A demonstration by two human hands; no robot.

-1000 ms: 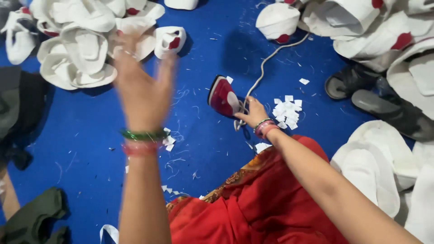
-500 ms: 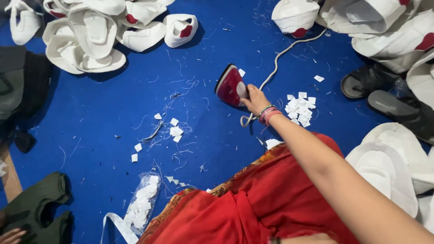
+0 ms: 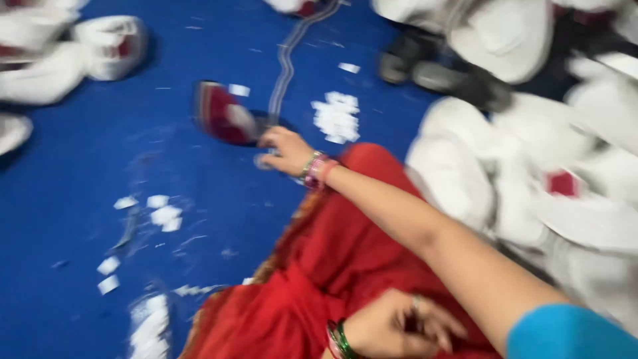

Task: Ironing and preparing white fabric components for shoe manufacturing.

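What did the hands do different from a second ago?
The left hand, raised high over the blue mat a second ago, has come down onto the red cloth. The right hand stays at the dark red iron. The white paper bits stay put.

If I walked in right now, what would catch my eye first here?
Probably the bright red cloth spread over the person's lap against the blue floor covering. Next, the right hand, bangles at its wrist, resting beside a red-and-white iron-shaped tool on the blue. White fabric pieces are piled to the right, with small white paper bits scattered nearby.
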